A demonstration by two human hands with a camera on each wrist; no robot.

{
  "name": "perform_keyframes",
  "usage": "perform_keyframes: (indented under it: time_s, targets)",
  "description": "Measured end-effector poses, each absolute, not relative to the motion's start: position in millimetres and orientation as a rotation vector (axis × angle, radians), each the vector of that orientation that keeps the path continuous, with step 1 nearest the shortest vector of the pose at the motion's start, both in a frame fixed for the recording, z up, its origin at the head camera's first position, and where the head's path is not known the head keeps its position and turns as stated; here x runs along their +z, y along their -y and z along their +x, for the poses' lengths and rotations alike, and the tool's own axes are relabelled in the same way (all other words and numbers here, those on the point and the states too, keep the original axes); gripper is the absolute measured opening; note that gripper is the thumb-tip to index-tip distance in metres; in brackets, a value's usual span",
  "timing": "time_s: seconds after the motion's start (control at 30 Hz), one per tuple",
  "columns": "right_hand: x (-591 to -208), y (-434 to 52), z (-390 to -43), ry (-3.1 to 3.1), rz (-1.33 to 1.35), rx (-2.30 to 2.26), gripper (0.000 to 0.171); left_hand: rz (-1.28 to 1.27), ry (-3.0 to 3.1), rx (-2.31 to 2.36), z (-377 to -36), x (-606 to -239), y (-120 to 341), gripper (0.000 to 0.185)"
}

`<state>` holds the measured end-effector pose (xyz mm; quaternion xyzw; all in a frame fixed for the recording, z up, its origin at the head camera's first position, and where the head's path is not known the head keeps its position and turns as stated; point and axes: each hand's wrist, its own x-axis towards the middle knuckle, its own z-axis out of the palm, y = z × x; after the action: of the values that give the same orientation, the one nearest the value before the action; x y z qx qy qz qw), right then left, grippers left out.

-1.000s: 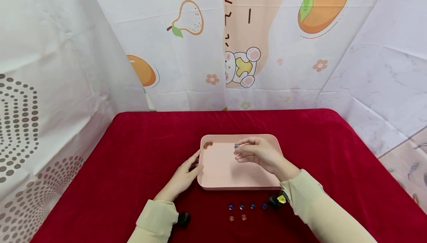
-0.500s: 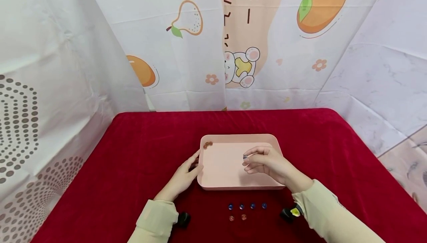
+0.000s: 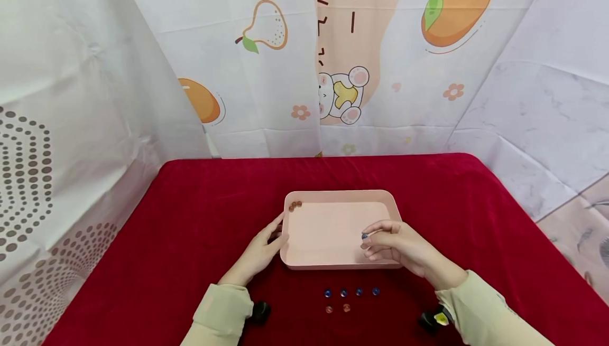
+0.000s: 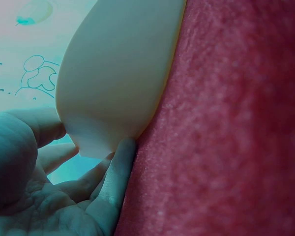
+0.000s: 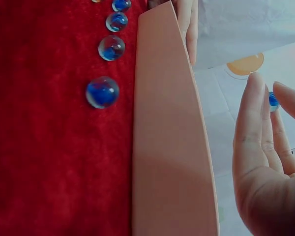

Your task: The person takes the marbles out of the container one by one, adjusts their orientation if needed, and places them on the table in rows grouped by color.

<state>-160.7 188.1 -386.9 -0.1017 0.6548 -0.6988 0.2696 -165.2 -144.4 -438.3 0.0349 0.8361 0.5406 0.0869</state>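
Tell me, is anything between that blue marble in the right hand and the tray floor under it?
Nothing visible. The right hand pinches the blue marble above the near right part of the tray, and the floor below looks bare. The only things in the tray, brown marbles, sit in the far left corner. The left hand touches the tray's left rim.

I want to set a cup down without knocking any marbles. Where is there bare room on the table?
Bare red cloth lies behind the pink tray and on both far sides. It is crowded in front of the tray: a row of blue marbles, two reddish ones and both hands, the right hand pinching a blue marble.
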Motion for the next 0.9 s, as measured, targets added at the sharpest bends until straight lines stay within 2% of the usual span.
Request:
perform_keyframes:
  time_s: [0.9]
  targets:
    - [-406,-235,-126,-1.719,-0.358,-1.814,0.016,0.105,-2.490,1.590,-165,-439,145,0.059]
